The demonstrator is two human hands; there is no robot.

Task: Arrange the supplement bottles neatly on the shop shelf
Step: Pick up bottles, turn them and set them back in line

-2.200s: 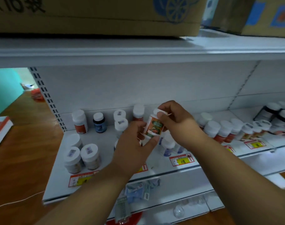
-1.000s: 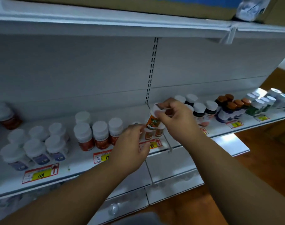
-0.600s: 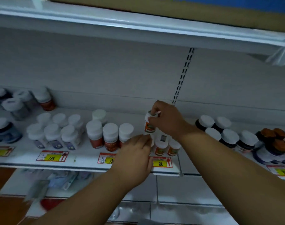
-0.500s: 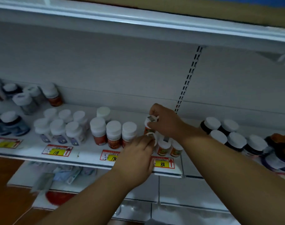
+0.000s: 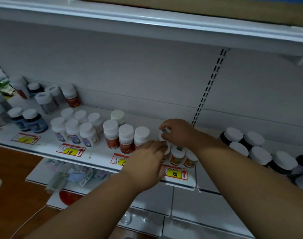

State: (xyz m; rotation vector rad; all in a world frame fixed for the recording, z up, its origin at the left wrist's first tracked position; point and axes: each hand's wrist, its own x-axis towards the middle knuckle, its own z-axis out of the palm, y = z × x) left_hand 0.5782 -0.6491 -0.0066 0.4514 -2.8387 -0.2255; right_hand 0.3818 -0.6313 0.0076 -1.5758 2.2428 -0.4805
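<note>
While the right hand point(image 5: 179, 133) is lowering the bottle point(image 5: 163, 134) by its white cap toward the shelf point(image 5: 99, 156), the gap that showed a second ago is closing: the bottle was held up in front of the back panel then, and now it is sinking in just behind the small orange-label bottles point(image 5: 177, 156) above the 88 tag point(image 5: 175, 173). The right hand's fingers are curling round the cap, still gripping it. The left hand point(image 5: 147, 163) is reaching in from the near side, its fingers touching the front of that same cluster (whether they are pinching a bottle there, I cannot tell). My reading is that the placing step is nearly done and only the letting go is left.

Counting from left to right: three red-label bottles point(image 5: 125, 139) are standing in a near row, with one white-capped bottle point(image 5: 117, 116) behind them; six white bottles with blue labels point(image 5: 73, 128) are sitting in two rows of three above the 118 tag point(image 5: 70, 150); two small orange-label bottles are showing clear of the hands, with others hidden beneath them. On the right, at least five dark bottles with white caps point(image 5: 254, 147) are standing in a group.
</note>
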